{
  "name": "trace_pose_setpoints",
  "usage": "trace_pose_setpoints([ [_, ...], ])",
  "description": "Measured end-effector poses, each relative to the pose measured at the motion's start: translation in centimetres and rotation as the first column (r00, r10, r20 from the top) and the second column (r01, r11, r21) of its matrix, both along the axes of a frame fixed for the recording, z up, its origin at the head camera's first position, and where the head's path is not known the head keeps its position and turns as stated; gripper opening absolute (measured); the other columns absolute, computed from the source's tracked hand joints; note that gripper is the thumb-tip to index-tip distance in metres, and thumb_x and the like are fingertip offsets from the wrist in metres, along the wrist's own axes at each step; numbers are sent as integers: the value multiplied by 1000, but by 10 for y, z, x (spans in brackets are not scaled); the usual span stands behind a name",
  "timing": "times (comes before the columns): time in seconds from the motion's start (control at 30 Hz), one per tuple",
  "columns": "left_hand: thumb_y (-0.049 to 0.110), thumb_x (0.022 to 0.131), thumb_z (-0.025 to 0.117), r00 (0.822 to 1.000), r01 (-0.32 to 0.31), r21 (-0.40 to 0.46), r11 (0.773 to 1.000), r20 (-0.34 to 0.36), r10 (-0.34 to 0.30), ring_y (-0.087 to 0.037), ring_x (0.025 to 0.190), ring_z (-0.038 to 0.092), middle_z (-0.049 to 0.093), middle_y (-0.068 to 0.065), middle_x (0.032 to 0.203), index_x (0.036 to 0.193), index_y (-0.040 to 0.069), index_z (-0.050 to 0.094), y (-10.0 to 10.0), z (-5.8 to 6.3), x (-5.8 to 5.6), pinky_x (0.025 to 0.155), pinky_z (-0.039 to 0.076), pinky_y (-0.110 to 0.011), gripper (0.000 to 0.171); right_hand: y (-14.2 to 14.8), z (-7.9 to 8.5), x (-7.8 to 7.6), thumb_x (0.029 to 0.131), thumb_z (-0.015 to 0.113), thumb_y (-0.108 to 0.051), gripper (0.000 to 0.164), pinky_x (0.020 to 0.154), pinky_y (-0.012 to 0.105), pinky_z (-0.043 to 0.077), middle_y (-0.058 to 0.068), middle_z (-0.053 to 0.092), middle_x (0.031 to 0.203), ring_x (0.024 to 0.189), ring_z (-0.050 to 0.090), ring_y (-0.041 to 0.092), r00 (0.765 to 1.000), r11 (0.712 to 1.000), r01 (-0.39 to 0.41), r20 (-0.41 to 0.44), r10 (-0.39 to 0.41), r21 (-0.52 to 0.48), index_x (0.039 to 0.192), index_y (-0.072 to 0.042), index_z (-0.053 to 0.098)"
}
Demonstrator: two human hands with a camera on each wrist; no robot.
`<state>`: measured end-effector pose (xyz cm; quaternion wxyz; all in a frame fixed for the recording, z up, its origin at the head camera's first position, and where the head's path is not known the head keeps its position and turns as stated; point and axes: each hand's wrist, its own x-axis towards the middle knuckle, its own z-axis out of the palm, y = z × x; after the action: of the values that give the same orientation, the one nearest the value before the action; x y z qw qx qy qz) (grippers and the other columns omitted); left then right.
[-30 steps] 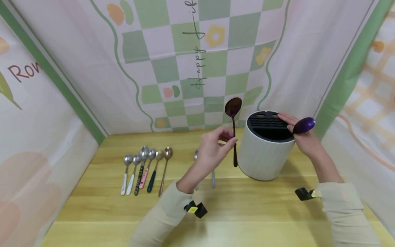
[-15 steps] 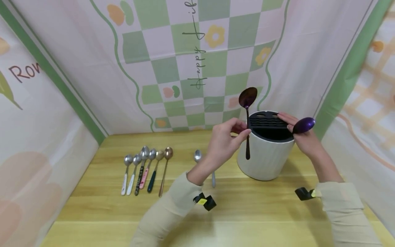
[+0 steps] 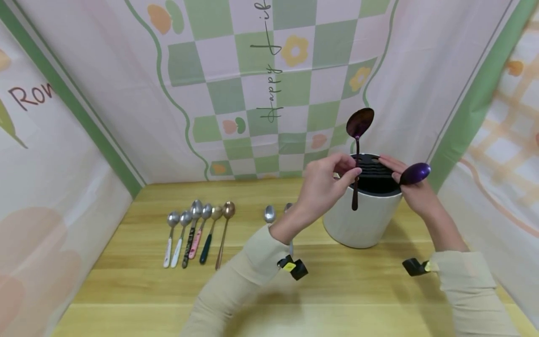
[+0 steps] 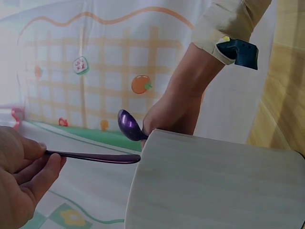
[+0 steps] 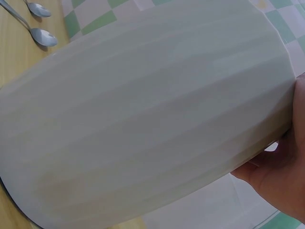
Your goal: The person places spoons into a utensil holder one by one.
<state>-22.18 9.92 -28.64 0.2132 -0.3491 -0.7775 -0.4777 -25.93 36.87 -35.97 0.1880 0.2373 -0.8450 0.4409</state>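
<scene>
My left hand [image 3: 324, 185] pinches a dark purple spoon [image 3: 360, 123] by its handle, bowl up. The spoon overlaps the left side of the white ribbed utensil holder [image 3: 358, 222] in the head view. From the left wrist, the handle end [image 4: 128, 158] shows right at the holder's rim. My right hand [image 3: 418, 192] rests against the holder's right side, its fingers straight along the rim. Beside that hand a second purple spoon [image 3: 416, 173] stands with its bowl above the rim. The holder's black slotted top [image 3: 372, 166] has an opening at the front.
Several spoons with coloured handles [image 3: 198, 234] lie in a row on the left of the wooden table [image 3: 168, 299]. Two silver spoons, one with its bowl showing fully [image 3: 269, 214], lie behind my left forearm. A printed cloth [image 3: 290, 93] hangs behind.
My left hand has moved right and slightly up with the spoon, from left of the holder to in front of its left rim. My right hand has stayed on the holder.
</scene>
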Motion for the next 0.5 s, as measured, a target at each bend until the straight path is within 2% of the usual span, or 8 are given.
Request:
trace_pose_setpoints([
  [0.07, 14, 94, 69, 1000, -11, -21, 1000, -17, 11, -6, 77, 70, 74, -5, 90, 98, 3, 68, 3, 2, -1, 69, 50, -4, 11, 0, 0, 0, 104, 41, -3, 39, 106, 1, 22, -33, 44, 140, 131, 34, -18, 1000, 1000, -2, 2, 2, 0, 141, 4, 50],
  [0.2, 13, 94, 69, 1000, -1, -20, 1000, -31, 1, -7, 80, 70, 74, -6, 93, 100, 2, 68, 8, 6, -3, 73, 52, -6, 12, -1, 0, 0, 104, 41, -2, 38, 106, 1, 22, -32, 44, 140, 131, 34, -17, 1000, 1000, -5, -6, 5, 0, 140, 5, 50],
  [0.33, 13, 94, 69, 999, 9, -12, 1000, -39, -9, -9, 82, 71, 74, -7, 94, 102, 2, 68, 13, 9, -4, 75, 51, -4, 13, -1, 0, 0, 104, 41, -1, 38, 106, 1, 22, -32, 45, 140, 131, 34, -17, 1000, 1000, -8, -14, 8, 0, 140, 6, 50],
  [0.5, 15, 95, 68, 998, -14, -41, 999, -59, 11, -4, 82, 70, 75, -4, 94, 103, 4, 68, 19, 13, -5, 75, 47, 0, 13, 0, 1, 0, 104, 40, -2, 38, 106, 2, 22, -32, 45, 141, 132, 34, -16, 1000, 1000, -16, -14, 16, -1, 141, 4, 50],
])
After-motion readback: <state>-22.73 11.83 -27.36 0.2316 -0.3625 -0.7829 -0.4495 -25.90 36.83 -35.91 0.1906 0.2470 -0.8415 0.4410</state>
